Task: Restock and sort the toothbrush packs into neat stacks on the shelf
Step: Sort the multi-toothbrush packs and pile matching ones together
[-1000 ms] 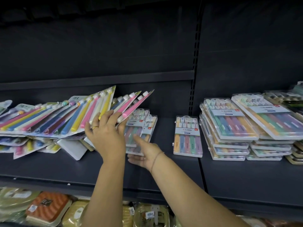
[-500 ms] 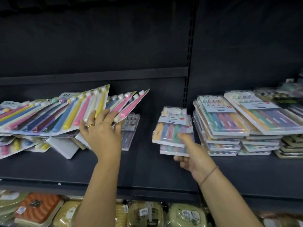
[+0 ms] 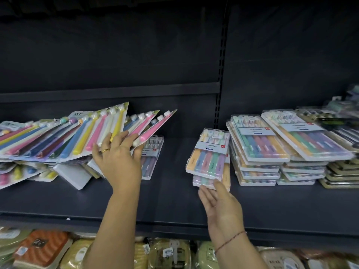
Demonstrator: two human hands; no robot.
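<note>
Toothbrush packs (image 3: pixel 258 146) lie all along the dark shelf (image 3: pixel 174 202) on my feed, to both sides of the two hands. The biggest lot is a fan of long carded packs (image 3: pixel 58 140), spreading out to the left of the left hand (image 3: pixel 118 160) and tilted up at the end nearest it. That hand has its back to me, fingers spread and fairly straight, with the fingertips laid on the lower ends of the cards, propping them rather than closing round them. To the right of the right hand (image 3: pixel 221 208) stand two tall stacks (image 3: pixel 305 138) of clear boxed packs, side by side and touching, with darker packs (image 3: pixel 342 177) further right, too blurred for me to read. Just beyond the right hand's fingertips sits a small stack (image 3: pixel 208 158) of the same clear packs, its top one skewed across those below. That hand is flat and wide, palm turned inward, one fingertip touching the stack's near edge, holding nothing. Behind the left hand, partly hidden by it, a single pack (image 3: pixel 152 158) lies flat on the board. Under the fan, just left of the left wrist, a white box (image 3: pixel 74 176) lies askew. Below both forearms, wrapped goods (image 3: pixel 38 247) fill the lower tier. A gold ring (image 3: pixel 105 151) is on a left finger, and a red thread bracelet (image 3: pixel 231 239) is on the right wrist.
</note>
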